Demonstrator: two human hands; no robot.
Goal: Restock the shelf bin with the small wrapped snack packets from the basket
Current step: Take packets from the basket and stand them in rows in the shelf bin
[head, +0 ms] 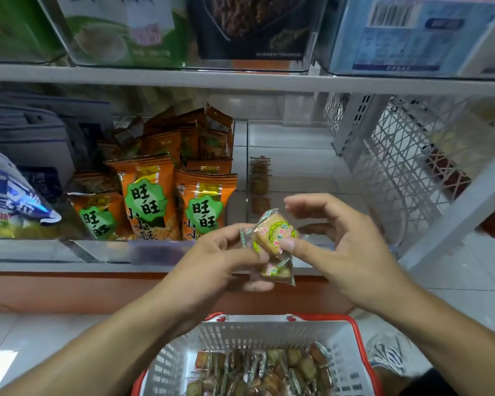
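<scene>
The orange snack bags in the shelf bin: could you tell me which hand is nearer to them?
Left. The left hand sits just below and right of the orange snack bags; the right hand is farther right, before the clear bin.

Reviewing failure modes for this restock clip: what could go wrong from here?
1. Both hands, left hand and right hand, share the wrapped packets in mid-air; the lower packet hangs loosely and might drop short of the basket.
2. The clear bin sits right beside the orange snack bags, so a packet could land in the wrong bin.
</scene>
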